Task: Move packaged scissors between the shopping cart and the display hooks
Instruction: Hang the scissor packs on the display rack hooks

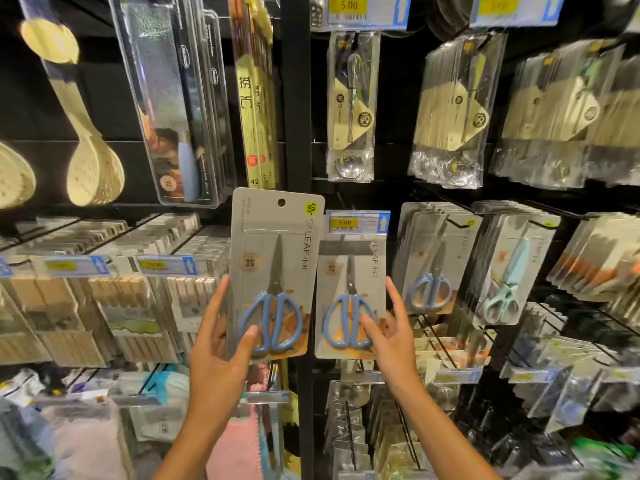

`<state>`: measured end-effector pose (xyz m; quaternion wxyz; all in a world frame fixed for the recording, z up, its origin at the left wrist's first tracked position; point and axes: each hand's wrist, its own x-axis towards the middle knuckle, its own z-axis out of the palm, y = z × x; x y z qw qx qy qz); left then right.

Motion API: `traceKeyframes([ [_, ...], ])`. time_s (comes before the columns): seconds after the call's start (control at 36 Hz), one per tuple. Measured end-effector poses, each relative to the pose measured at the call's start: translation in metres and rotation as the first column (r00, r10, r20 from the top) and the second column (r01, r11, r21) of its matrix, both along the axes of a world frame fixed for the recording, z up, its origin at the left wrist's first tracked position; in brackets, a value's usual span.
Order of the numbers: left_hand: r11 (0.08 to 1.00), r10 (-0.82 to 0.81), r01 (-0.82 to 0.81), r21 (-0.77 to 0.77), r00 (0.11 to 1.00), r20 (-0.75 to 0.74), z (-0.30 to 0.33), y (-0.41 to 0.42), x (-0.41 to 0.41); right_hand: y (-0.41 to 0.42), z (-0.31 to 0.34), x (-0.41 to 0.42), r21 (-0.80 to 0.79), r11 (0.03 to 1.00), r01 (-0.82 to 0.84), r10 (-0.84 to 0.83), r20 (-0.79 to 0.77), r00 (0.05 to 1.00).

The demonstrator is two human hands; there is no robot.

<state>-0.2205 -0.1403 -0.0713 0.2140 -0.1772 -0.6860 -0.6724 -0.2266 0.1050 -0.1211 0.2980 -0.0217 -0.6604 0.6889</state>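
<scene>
Both hands grip carded blue scissors low down, left hand [221,344] holding a free pack [273,271], right hand [388,327] pinching a hooked pack [349,292]; light, stiff, slick-faced cards.

At center, the left hand [221,344] holds a grey pack of blue-handled scissors [273,271] upright, thumb across its front. Just at its 3 o'clock, the right hand [389,330] grips a second matching pack [349,299] hanging below a yellow price tag [356,222]. More scissor packs [433,258] hang at 3 o'clock. Wooden spoons [93,168] hang at 10 o'clock.
</scene>
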Motion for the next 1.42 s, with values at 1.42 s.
traceKeyframes([
  [1.42,0.999,0.027,-0.030,-0.032,0.997,-0.073,-0.002,-0.003,-0.016,0.050,-0.010,-0.177,0.508,0.857,0.079,-0.294,0.358,0.886],
])
